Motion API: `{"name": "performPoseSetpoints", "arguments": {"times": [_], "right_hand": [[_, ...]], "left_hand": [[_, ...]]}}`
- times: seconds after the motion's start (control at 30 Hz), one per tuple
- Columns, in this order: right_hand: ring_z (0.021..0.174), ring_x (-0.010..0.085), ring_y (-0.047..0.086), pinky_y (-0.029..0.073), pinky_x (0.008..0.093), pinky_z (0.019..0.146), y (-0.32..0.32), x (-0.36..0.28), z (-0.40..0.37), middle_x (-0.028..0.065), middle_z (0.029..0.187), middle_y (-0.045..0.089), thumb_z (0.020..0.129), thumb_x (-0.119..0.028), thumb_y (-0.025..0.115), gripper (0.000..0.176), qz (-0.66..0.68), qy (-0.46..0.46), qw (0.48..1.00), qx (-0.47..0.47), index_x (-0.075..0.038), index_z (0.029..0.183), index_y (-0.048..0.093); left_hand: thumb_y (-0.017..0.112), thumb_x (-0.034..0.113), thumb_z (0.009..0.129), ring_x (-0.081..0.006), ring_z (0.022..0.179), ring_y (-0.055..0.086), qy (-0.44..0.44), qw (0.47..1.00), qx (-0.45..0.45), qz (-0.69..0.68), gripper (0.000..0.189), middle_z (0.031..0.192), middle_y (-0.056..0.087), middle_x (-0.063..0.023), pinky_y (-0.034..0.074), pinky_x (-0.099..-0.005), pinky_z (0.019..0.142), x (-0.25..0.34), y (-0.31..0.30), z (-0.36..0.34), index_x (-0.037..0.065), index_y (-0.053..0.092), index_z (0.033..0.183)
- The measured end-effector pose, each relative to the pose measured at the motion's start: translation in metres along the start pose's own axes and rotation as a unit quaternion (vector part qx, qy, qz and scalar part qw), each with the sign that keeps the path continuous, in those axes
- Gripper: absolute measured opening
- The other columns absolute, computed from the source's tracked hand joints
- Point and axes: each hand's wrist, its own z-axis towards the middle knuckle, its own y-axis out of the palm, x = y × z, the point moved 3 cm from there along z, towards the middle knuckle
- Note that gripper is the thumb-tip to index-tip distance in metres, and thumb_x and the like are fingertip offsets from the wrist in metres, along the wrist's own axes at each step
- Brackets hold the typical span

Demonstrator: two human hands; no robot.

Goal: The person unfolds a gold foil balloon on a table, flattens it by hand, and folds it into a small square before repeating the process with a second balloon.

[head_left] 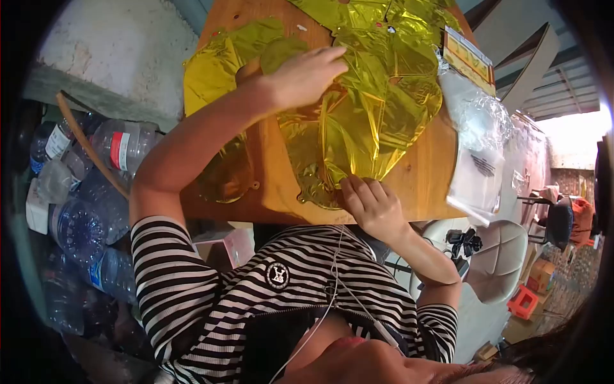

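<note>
Flat, crinkled gold foil balloons lie spread on a wooden table. My right hand (373, 206) is at the near edge, its fingers closed on the lower end of the middle gold foil balloon (358, 131). Farther up, my left hand (308, 77) rests over the upper left part of that foil, fingers stretched out and holding nothing. Under and beside my left forearm lies another gold foil balloon (208, 73), partly hidden by the arm. A small tab shows at its lower end. More gold foil (320, 11) lies at the far edge.
The wooden table (425, 185) carries clear plastic wrapping (480, 121) and a printed packet (470, 57) on its right side. Large plastic bottles (83, 227) crowd the floor at left, below a concrete ledge (115, 57). A pale chair (495, 262) and a red stool (523, 301) stand at right.
</note>
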Motion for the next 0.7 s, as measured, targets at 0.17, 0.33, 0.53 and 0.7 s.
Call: {"name": "performPoseSetpoints", "arguments": {"times": [0.17,0.33,0.53,0.7], "right_hand": [[0.088,0.0206,0.064,0.052,0.0295,0.068,-0.004,-0.014,-0.002,0.0135,0.109,0.067,0.08,-0.015,0.069,0.034,0.009,0.012,1.0,0.02,0.0,0.11,0.067],[0.086,0.0211,0.064,0.053,0.0307,0.067,0.002,-0.031,-0.014,0.0123,0.116,0.065,0.082,-0.014,0.067,0.04,0.01,0.019,0.999,-0.05,0.0,0.119,0.065],[0.086,0.0215,0.063,0.053,0.031,0.066,0.009,-0.037,-0.018,0.0114,0.112,0.064,0.082,-0.015,0.064,0.039,0.025,0.019,0.998,-0.054,0.0,0.118,0.066],[0.083,0.0214,0.062,0.051,0.0312,0.064,0.006,-0.039,-0.019,0.01,0.104,0.062,0.079,-0.015,0.063,0.035,0.026,0.007,0.999,-0.047,-0.001,0.111,0.065]], "left_hand": [[0.062,-0.001,0.085,-0.0454,0.138,0.046,-0.09,0.992,-0.077,-0.053,0.068,0.159,0.033,-0.0222,0.046,-0.048,0.111,0.032,0.009,-0.052,0.005,0.04,0.15],[0.063,0.0,0.086,-0.0482,0.138,0.045,-0.093,0.986,-0.109,-0.088,0.07,0.159,0.031,-0.0229,0.048,-0.0496,0.109,0.033,0.018,-0.062,0.006,0.037,0.15],[0.06,-0.002,0.087,-0.0465,0.139,0.044,-0.073,0.989,-0.119,-0.037,0.061,0.157,0.037,-0.0213,0.048,-0.0488,0.109,0.038,0.023,-0.064,0.004,0.045,0.146],[0.058,-0.005,0.087,-0.0431,0.142,0.041,-0.101,0.986,-0.127,-0.034,0.061,0.156,0.039,-0.0182,0.045,-0.0455,0.112,0.044,0.019,-0.066,0.006,0.046,0.146]]}}
